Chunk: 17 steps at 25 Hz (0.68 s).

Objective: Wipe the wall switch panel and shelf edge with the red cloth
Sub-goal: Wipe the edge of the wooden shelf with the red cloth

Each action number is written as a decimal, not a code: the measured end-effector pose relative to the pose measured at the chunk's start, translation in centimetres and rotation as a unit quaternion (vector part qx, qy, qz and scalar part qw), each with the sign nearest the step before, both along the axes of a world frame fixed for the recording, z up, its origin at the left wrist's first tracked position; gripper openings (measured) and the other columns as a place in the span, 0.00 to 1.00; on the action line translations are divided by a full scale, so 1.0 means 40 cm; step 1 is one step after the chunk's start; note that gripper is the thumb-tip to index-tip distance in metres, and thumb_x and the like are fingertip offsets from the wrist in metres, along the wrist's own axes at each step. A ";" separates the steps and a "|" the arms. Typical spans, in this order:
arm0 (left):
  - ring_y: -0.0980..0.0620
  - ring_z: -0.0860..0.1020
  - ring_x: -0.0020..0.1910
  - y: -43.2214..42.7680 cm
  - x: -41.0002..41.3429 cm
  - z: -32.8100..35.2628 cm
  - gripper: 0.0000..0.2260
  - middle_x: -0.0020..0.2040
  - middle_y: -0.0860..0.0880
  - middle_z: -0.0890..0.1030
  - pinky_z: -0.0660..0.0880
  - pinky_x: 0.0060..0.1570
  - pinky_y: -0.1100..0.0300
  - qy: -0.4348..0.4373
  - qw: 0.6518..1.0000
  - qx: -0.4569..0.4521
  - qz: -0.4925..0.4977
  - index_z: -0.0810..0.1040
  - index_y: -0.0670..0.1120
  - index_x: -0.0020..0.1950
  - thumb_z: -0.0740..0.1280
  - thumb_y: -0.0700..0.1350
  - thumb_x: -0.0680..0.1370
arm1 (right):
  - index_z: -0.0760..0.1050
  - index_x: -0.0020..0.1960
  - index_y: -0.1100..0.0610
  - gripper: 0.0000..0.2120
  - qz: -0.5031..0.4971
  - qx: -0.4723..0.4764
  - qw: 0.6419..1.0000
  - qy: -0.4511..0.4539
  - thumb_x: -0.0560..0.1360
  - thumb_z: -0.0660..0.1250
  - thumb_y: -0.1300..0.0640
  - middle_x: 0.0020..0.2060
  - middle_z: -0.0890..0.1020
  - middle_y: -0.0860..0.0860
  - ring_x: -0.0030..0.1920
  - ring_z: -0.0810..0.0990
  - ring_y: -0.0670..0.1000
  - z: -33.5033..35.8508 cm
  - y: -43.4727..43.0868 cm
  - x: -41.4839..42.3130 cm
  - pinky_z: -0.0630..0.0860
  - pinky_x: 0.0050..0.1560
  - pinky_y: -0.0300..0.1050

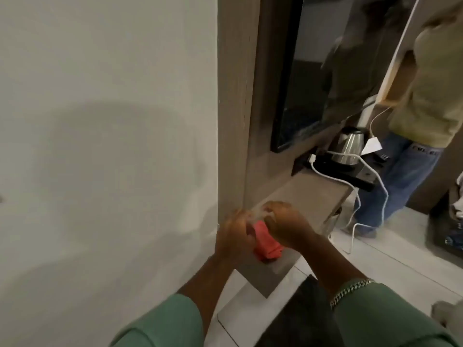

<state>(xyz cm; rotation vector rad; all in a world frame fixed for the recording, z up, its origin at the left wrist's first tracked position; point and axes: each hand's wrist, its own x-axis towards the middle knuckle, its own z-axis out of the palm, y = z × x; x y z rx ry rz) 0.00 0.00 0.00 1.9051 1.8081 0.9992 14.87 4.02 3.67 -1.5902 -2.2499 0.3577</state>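
Observation:
The red cloth (342,242) is bunched between both my hands, low in the middle of the view. My left hand (234,235) grips its left side and my right hand (288,225) closes over its top. Both hands hover over the near end of the grey-brown shelf (313,194), right beside the wooden wall panel (234,108). The picture is blurred. A small dark mark at the far left of the white wall (100,121) may be a fitting; I see no switch panel clearly.
A steel kettle (349,147) on a black tray (350,171) stands at the shelf's far end, with white charger cables (360,186) trailing down to the floor. A dark screen (300,83) hangs above. A person in jeans (400,176) stands at the right.

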 end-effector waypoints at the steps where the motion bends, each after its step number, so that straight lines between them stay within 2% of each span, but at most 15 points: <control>1: 0.43 0.78 0.57 0.018 0.012 -0.058 0.12 0.57 0.45 0.81 0.76 0.58 0.50 -0.027 0.999 -0.032 0.019 0.79 0.45 0.58 0.65 0.47 0.77 | 0.75 0.66 0.56 0.18 0.001 -0.023 0.999 -0.028 0.77 0.62 0.61 0.64 0.79 0.56 0.65 0.76 0.59 -0.047 0.023 0.012 0.72 0.65 0.50; 4: 0.44 0.79 0.50 0.075 0.051 -0.192 0.06 0.49 0.45 0.81 0.75 0.49 0.56 -0.146 0.977 -0.122 0.093 0.78 0.43 0.51 0.66 0.42 0.76 | 0.69 0.72 0.55 0.22 0.040 -0.098 0.990 -0.097 0.79 0.62 0.55 0.71 0.74 0.57 0.70 0.72 0.60 -0.187 0.080 0.034 0.70 0.71 0.52; 6: 0.45 0.78 0.49 0.105 0.071 -0.230 0.08 0.48 0.46 0.81 0.71 0.48 0.59 -0.219 0.953 -0.153 0.141 0.79 0.42 0.52 0.68 0.43 0.76 | 0.67 0.73 0.54 0.21 0.036 -0.120 0.989 -0.075 0.81 0.60 0.54 0.72 0.72 0.57 0.70 0.71 0.61 -0.270 0.087 0.038 0.70 0.70 0.55; 8: 0.45 0.79 0.50 0.128 0.085 -0.242 0.10 0.50 0.44 0.81 0.75 0.50 0.57 -0.270 0.932 -0.159 0.184 0.78 0.42 0.54 0.69 0.45 0.75 | 0.68 0.72 0.54 0.19 0.022 -0.104 0.994 -0.036 0.81 0.58 0.56 0.73 0.70 0.56 0.71 0.69 0.59 -0.322 0.079 0.043 0.69 0.71 0.55; 10: 0.44 0.80 0.51 0.136 0.092 -0.254 0.16 0.51 0.45 0.80 0.80 0.53 0.49 -0.322 0.907 -0.171 0.211 0.76 0.42 0.56 0.73 0.46 0.73 | 0.68 0.73 0.54 0.20 0.015 -0.083 0.996 -0.009 0.82 0.59 0.56 0.75 0.69 0.55 0.74 0.67 0.58 -0.357 0.058 0.048 0.67 0.73 0.54; 13: 0.44 0.81 0.50 0.108 0.088 -0.234 0.21 0.51 0.45 0.79 0.83 0.50 0.46 -0.406 0.866 -0.194 0.217 0.74 0.45 0.59 0.75 0.42 0.69 | 0.71 0.71 0.54 0.18 0.013 -0.075 0.996 0.041 0.81 0.62 0.56 0.70 0.75 0.55 0.71 0.70 0.58 -0.346 0.011 0.049 0.68 0.70 0.51; 15: 0.43 0.81 0.52 0.082 0.059 -0.209 0.22 0.54 0.44 0.79 0.83 0.51 0.46 -0.422 0.866 -0.195 0.185 0.71 0.48 0.60 0.74 0.40 0.69 | 0.72 0.68 0.52 0.17 0.017 -0.058 0.996 0.062 0.80 0.63 0.52 0.67 0.77 0.54 0.67 0.73 0.57 -0.318 -0.014 0.042 0.70 0.66 0.49; 17: 0.43 0.81 0.55 0.037 0.003 -0.167 0.25 0.58 0.43 0.80 0.83 0.50 0.50 -0.393 0.891 -0.199 0.106 0.69 0.49 0.67 0.73 0.41 0.72 | 0.67 0.72 0.47 0.23 0.033 -0.032 0.997 0.059 0.80 0.61 0.42 0.73 0.72 0.50 0.72 0.69 0.55 -0.275 -0.059 0.010 0.68 0.71 0.54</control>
